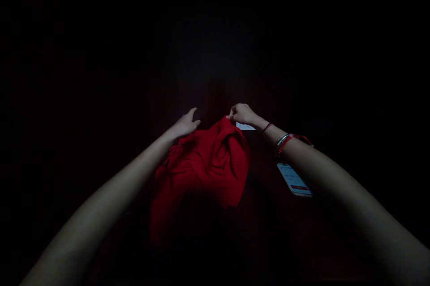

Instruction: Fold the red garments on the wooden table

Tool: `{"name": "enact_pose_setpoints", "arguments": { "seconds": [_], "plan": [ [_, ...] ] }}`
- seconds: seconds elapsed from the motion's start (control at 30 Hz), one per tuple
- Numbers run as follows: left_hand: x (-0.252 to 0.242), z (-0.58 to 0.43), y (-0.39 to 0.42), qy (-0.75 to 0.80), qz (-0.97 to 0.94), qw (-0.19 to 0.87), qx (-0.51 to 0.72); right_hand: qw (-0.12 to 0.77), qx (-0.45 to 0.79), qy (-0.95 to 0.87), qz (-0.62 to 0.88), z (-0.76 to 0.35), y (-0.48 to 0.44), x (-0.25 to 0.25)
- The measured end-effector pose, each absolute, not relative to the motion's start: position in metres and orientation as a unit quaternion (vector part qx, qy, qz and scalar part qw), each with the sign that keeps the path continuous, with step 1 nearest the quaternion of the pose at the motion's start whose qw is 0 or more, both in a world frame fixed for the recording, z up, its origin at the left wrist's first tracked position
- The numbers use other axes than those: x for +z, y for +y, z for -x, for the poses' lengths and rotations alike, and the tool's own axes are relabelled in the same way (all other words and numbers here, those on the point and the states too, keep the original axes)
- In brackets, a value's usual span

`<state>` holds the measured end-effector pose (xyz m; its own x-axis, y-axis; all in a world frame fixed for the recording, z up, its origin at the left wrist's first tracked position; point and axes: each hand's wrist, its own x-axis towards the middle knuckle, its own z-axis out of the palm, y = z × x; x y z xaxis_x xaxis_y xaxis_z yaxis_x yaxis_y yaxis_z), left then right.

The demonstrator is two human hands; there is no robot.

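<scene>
A crumpled red cloth, perhaps a garment, lies in loose folds between my arms; its lower part fades into shadow. At its upper right corner, my right hand pinches the fabric between thumb and fingers and lifts that corner slightly. My left hand is at the cloth's upper left edge, thumb and finger spread apart with nothing between them. Whether its underside touches the fabric I cannot tell. Bracelets circle my right wrist and forearm.
To the right, below my right forearm, a phone lies with its screen lit. A white sheet or lit card shows partly behind my right hand. Most of the surroundings are too dark to make out.
</scene>
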<state>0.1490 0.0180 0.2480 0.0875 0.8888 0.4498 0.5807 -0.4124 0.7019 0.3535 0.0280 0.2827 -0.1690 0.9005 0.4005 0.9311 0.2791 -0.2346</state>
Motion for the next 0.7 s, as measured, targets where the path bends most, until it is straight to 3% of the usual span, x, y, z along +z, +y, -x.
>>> {"name": "enact_pose_setpoints", "arguments": {
  "seconds": [0.13, 0.27, 0.4, 0.5, 0.7],
  "plan": [
    [0.221, -0.176, -0.012, 0.477, -0.784, 0.094, 0.386, 0.259, 0.045, -0.729, 0.632, -0.345, 0.032, 0.274],
    [0.226, -0.181, -0.016, 0.485, -0.804, 0.034, 0.343, 0.316, 0.092, -0.718, 0.614, -0.349, 0.033, 0.279],
    [0.250, -0.154, -0.008, 0.506, -0.778, -0.145, 0.344, 0.369, 0.093, -0.705, 0.598, -0.361, 0.025, 0.293],
    [0.260, -0.131, 0.000, 0.507, -0.758, -0.224, 0.344, 0.382, 0.038, -0.716, 0.583, -0.359, 0.015, 0.301],
    [0.247, -0.092, 0.018, 0.527, -0.722, -0.250, 0.373, 0.316, -0.153, -0.708, 0.613, -0.356, 0.014, 0.295]
  ]
}}
